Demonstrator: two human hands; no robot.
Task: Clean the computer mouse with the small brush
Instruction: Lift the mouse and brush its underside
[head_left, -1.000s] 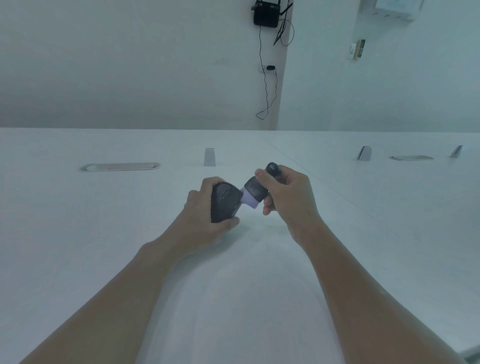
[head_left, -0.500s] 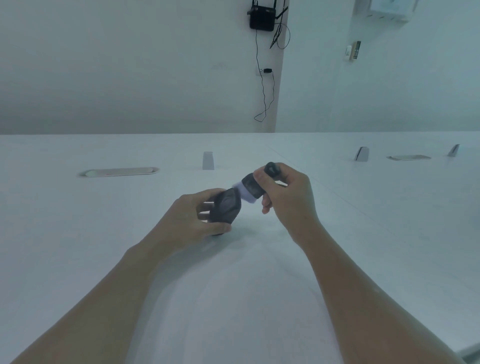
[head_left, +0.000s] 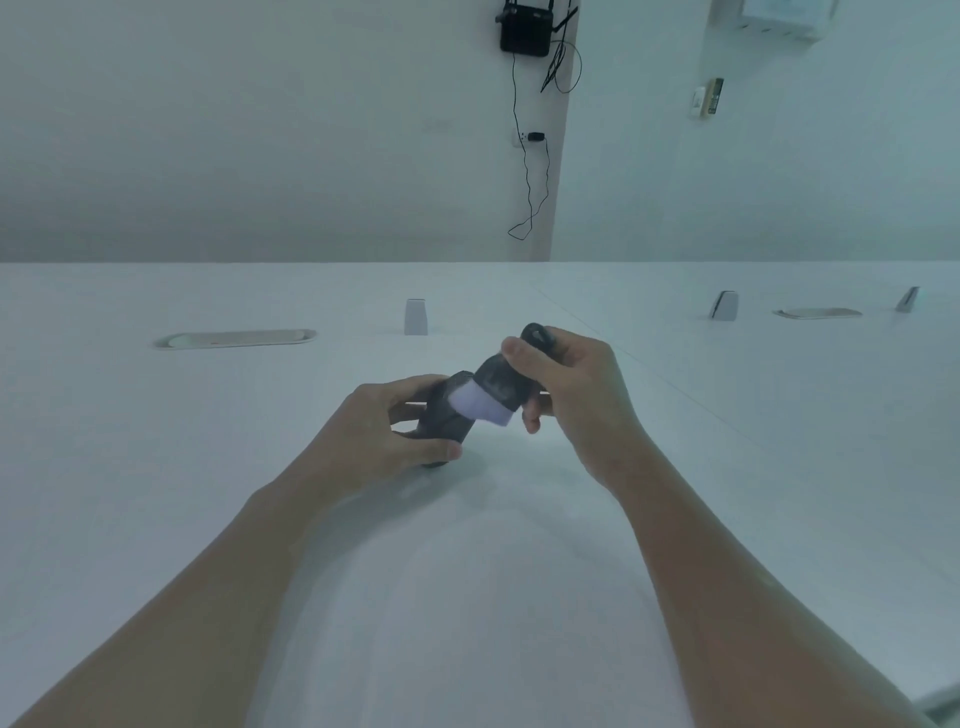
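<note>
Here, dark mouse (head_left: 445, 415) tilted; brush (head_left: 497, 391) white bristles touching.

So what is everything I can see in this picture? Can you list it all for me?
computer mouse: one, black, held tilted above the table, centre
small brush: one, dark handle with pale bristles that lie against the mouse
table: one, white, fills the lower half
upright stands: three, grey, one mid-table, two far right
cable slot covers: two, pale, flush in the table, left and far right
router: one, black, high on the wall, cable hanging down
wall plug: one, black, below the router
left hand: grips the mouse
right hand: holds the brush handle
</note>
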